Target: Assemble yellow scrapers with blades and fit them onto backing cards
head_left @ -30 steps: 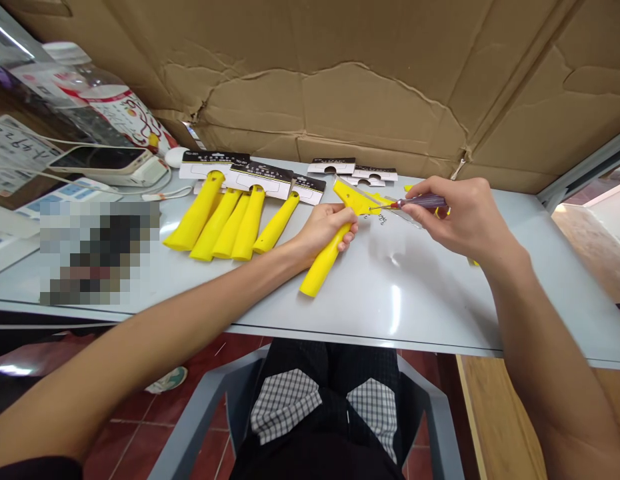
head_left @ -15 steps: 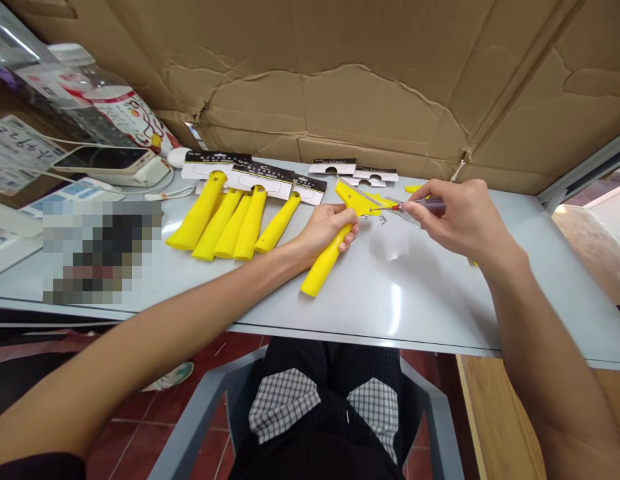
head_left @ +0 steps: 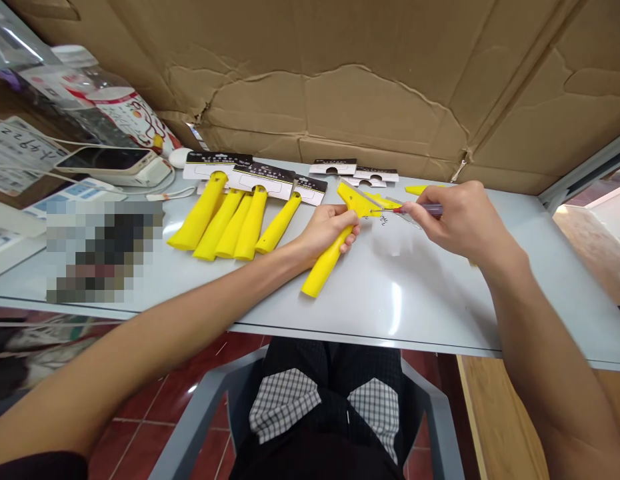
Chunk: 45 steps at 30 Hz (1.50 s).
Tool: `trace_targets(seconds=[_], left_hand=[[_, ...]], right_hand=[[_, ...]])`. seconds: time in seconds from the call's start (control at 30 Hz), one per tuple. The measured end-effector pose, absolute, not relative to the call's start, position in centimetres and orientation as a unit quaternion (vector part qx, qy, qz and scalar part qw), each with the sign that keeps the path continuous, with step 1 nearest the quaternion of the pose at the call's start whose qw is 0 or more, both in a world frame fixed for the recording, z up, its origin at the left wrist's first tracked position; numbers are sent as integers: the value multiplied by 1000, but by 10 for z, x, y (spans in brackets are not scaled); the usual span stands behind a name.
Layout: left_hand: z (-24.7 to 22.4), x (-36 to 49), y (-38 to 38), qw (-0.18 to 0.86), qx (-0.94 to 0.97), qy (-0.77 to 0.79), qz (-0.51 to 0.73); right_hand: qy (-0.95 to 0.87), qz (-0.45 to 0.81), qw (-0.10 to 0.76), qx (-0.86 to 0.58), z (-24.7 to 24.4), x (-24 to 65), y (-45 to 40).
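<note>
My left hand [head_left: 333, 230] is wrapped round the neck of a yellow scraper-like tool [head_left: 326, 267], whose wide head points up and right. In my right hand [head_left: 453, 213] is a screwdriver [head_left: 425, 209] with a dark handle, held level. Its tip meets the yellow head near the right edge. Small metal screws [head_left: 384, 220] lie on the table just beyond that head, beside more yellow pieces [head_left: 387, 201]. Several yellow handles [head_left: 225, 223] with black and white cards [head_left: 263, 179] lie in a row left of my left hand.
Two loose cards [head_left: 333, 166] lie at the back, against a cardboard wall [head_left: 340, 100]. A phone [head_left: 107, 160], a bottle [head_left: 130, 113] and a white cable stand at the left. Another yellow piece [head_left: 423, 190] lies behind my right hand. A blurred dark patch covers the left table.
Both hands keep almost the same pose, with the screwdriver tip still at the yellow head. At the lower left, the shoe on the floor has gone from its earlier place.
</note>
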<state>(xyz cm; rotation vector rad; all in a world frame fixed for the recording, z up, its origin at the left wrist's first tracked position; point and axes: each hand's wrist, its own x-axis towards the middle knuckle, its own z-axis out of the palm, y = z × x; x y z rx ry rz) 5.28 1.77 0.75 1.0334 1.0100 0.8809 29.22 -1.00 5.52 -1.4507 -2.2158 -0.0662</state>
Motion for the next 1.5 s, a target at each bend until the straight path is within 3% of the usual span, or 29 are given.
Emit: trace_targets(seconds=[0.37, 0.7, 1.0, 1.5], left_hand=[[2, 50, 20, 659, 476, 433, 389], [2, 52, 21, 660, 461, 440, 398], [3, 52, 21, 663, 458, 438, 398], [2, 52, 22, 669, 457, 424, 405]], right_hand=[[-822, 6, 301, -483, 57, 292, -14], [-813, 7, 247, -526, 61, 289, -16], [-834, 67, 249, -488, 62, 289, -19], [-847, 41, 238, -475, 61, 291, -17]])
